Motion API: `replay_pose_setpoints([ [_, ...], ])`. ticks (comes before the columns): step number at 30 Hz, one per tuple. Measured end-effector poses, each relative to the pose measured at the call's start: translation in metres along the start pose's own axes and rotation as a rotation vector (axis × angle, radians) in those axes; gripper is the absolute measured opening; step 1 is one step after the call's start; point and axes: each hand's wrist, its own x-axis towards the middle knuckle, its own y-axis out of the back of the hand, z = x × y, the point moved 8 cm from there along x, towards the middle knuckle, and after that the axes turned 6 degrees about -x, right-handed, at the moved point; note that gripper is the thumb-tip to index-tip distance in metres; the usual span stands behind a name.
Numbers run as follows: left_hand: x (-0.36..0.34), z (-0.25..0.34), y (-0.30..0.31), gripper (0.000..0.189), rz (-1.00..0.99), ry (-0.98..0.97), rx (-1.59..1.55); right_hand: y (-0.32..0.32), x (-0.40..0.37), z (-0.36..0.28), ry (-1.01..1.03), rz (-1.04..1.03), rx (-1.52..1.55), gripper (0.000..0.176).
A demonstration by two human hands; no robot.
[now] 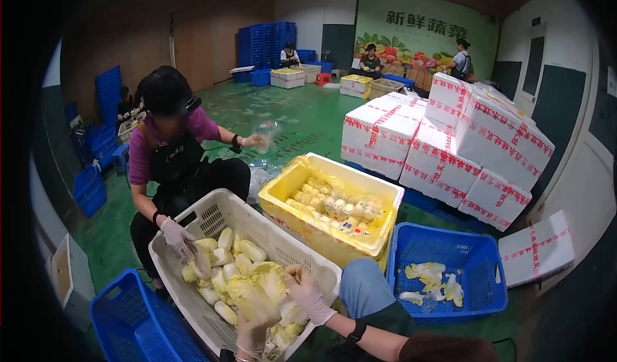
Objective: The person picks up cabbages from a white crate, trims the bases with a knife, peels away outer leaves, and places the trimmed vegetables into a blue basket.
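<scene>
My left hand [254,334], in a pale glove, grips a napa cabbage [249,295] above the near end of a white crate [222,198]. Its yellow-green outer leaves are spread apart. My right hand [310,296], also gloved, has its fingers closed at the right edge of that cabbage, seemingly pinching a leaf [273,281]. Several more small napa cabbages [250,251] lie in the crate below. Across from me, a co-worker in a purple shirt reaches a gloved hand [178,238] into the same crate and holds a clear plastic bag [267,131] in the other.
A yellow-lined foam box [308,224] with packed cabbages stands beyond the crate. On my right, a blue basket [443,310] contains loose leaves [427,275]. Another blue basket [138,317] sits at left. White foam boxes [443,156] are stacked behind. Other people work farther back.
</scene>
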Motion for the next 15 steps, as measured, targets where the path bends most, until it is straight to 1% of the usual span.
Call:
replay_pose_setpoints([
  [1, -0.004, 0.002, -0.001, 0.071, 0.035, 0.003, -0.082, 0.001, 0.0, 0.022, -0.129, 0.045, 0.175, 0.02],
  [2, -0.005, 0.001, 0.001, 0.071, 0.036, 0.007, -0.079, -0.001, -0.003, 0.045, -0.259, 0.089, 0.349, 0.02],
  [3, -0.007, 0.001, 0.012, 0.071, 0.118, -0.009, -0.176, -0.004, -0.006, 0.056, -0.265, 0.091, 0.349, 0.02],
  [4, -0.009, 0.0, 0.023, 0.07, 0.201, -0.025, -0.273, -0.01, -0.009, 0.063, -0.269, 0.051, 0.298, 0.024],
  [5, -0.007, 0.001, 0.027, 0.069, 0.163, -0.04, -0.247, -0.016, -0.012, 0.07, -0.273, 0.01, 0.246, 0.027],
  [6, -0.008, 0.001, 0.019, 0.069, 0.165, -0.033, -0.246, -0.015, -0.017, 0.059, -0.278, 0.014, 0.245, 0.027],
  [8, -0.01, 0.014, -0.001, 0.057, 0.187, -0.125, -0.13, -0.019, -0.023, 0.005, -0.077, -0.086, 0.311, 0.042],
  [9, -0.009, 0.013, 0.001, 0.057, 0.188, -0.125, -0.128, -0.036, -0.029, 0.013, -0.094, -0.103, 0.441, 0.058],
  [10, -0.006, 0.012, 0.0, 0.058, 0.13, -0.12, -0.086, -0.043, -0.034, 0.024, -0.095, -0.103, 0.443, 0.058],
  [11, -0.005, 0.011, -0.003, 0.059, 0.073, -0.114, -0.045, -0.058, -0.04, 0.036, -0.123, -0.242, 0.288, 0.062],
  [12, -0.006, 0.011, -0.006, 0.059, 0.076, -0.112, -0.043, -0.066, -0.044, 0.034, -0.15, -0.38, 0.131, 0.066],
  [13, -0.007, 0.013, -0.008, 0.059, 0.121, -0.114, -0.031, -0.063, -0.044, 0.029, -0.153, -0.382, 0.134, 0.066],
  [14, -0.009, 0.013, -0.007, 0.06, 0.166, -0.116, -0.02, -0.059, -0.045, 0.032, -0.256, -0.415, 0.204, 0.057],
  [15, -0.009, 0.012, -0.005, 0.06, 0.171, -0.114, -0.019, -0.055, -0.046, 0.033, -0.359, -0.448, 0.275, 0.049],
])
